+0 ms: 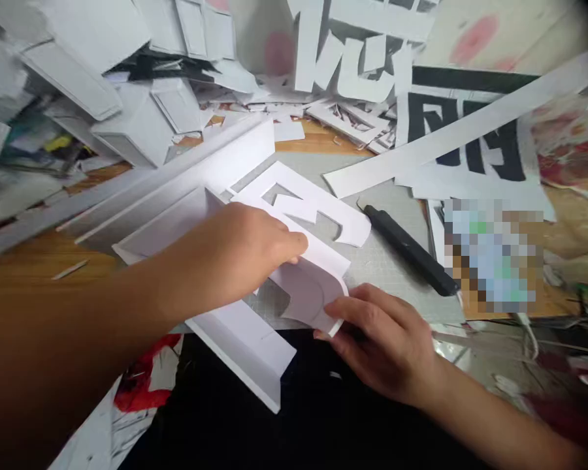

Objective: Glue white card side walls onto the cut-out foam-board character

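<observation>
A white foam board letter shape (304, 297) with upright side strips lies partly over a grey cutting mat (396, 267). My left hand (255, 248) reaches across it, its fingers closed over the top of an upright strip; the fingertips are mostly hidden. At the rounded near end, my right hand (382, 339) pinches the board and the curved strip between thumb and fingers. Behind the strip lies a flat white cutout (350, 225) with openings in it. A black cutter knife (409, 248) rests on the mat to the right, its tip pointing toward the cutout.
A long white strip (451, 130) slants across the back right, over a sheet with black printed characters (494, 147). Finished-looking white box shapes (142, 117) and offcuts (357, 121) crowd the back. A blurred-out object (494, 254) with a cable sits at right.
</observation>
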